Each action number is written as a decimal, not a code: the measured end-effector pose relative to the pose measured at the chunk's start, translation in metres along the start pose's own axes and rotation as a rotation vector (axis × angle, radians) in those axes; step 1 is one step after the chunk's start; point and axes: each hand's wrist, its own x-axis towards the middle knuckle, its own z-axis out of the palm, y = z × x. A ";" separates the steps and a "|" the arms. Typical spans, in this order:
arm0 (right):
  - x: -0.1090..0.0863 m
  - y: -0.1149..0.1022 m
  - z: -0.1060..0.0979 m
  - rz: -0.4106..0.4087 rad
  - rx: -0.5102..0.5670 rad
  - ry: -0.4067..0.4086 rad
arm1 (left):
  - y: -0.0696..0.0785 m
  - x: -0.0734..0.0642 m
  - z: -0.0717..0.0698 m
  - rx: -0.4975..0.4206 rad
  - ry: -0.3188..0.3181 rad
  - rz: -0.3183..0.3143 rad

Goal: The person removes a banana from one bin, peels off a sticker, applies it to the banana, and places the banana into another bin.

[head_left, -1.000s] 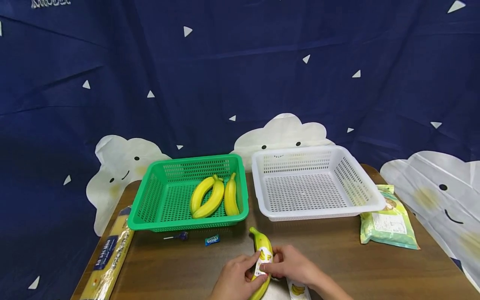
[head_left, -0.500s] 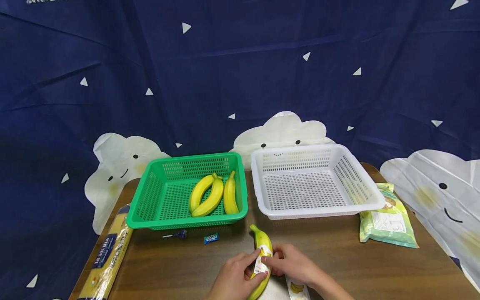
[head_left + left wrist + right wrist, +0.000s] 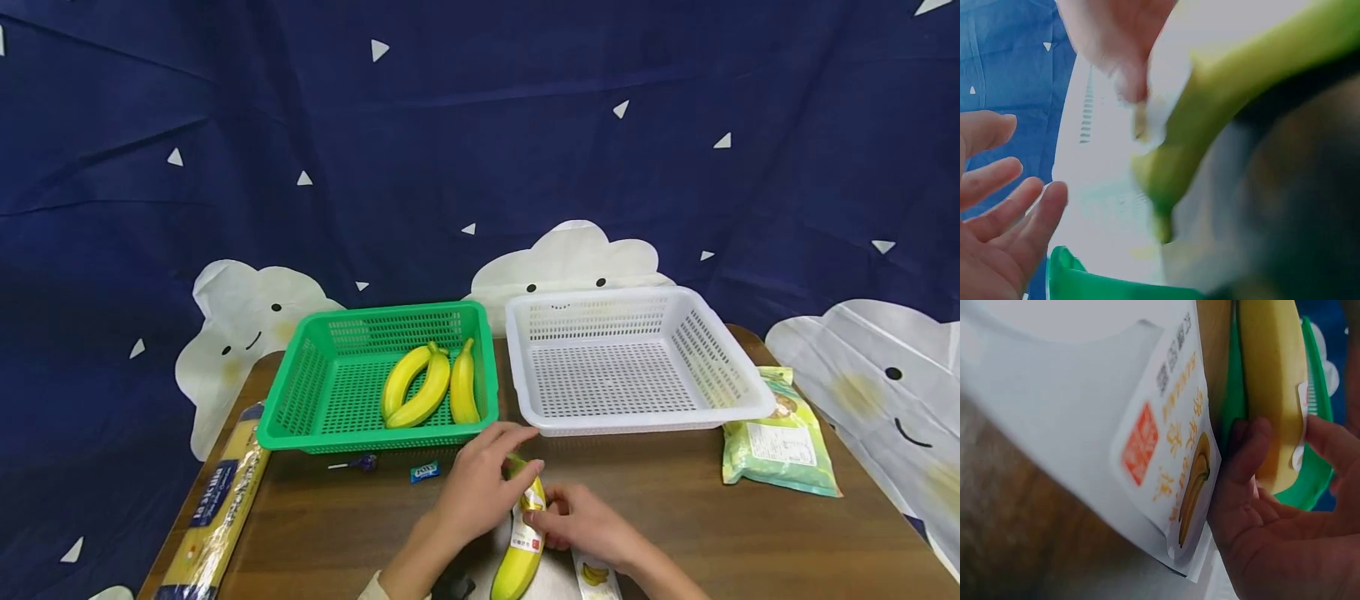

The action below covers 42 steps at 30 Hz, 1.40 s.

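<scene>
A yellow banana (image 3: 521,562) with a white label (image 3: 525,533) on its side lies near the front of the table. My right hand (image 3: 588,525) holds it from the right, thumb on the label; the right wrist view shows thumb and fingers on opposite sides of the banana (image 3: 1272,375). Over the stem end hovers my left hand (image 3: 487,483), fingers spread. In the left wrist view the fingers of the left hand (image 3: 1007,206) stand apart from the green stem end (image 3: 1172,169). Beside the right hand lies a white sheet (image 3: 1091,412) bearing a banana-picture sticker (image 3: 1172,450).
Behind the hands stand a green basket (image 3: 337,446) with several bananas (image 3: 423,400) and a white basket (image 3: 645,423). A spaghetti pack (image 3: 217,508) lies left, a green-yellow bag (image 3: 783,450) right. A lollipop (image 3: 366,462) and a small blue packet (image 3: 424,472) lie before the green basket.
My left hand has let go of the banana's lower part and moved away from me to its stem end, fingers now spread. The right hand keeps its hold.
</scene>
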 end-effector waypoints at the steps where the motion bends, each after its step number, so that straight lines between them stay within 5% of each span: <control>1: 0.000 0.001 0.000 0.002 0.001 -0.002 | 0.000 0.006 0.000 0.051 0.017 0.035; 6: -0.002 -0.001 -0.002 0.011 -0.004 -0.005 | -0.003 0.033 -0.001 0.237 0.079 0.173; 10: -0.006 -0.005 -0.008 0.016 0.005 -0.018 | -0.008 0.045 0.007 0.260 0.069 0.224; 17: -0.014 -0.001 -0.023 0.018 0.043 -0.037 | -0.016 0.047 0.012 0.317 0.051 0.205; 27: -0.035 -0.002 -0.043 0.071 0.093 0.019 | -0.025 0.049 0.012 0.299 0.092 0.287; 42: -0.076 -0.039 -0.098 -0.038 -0.057 0.051 | -0.029 0.050 0.015 0.245 0.102 0.265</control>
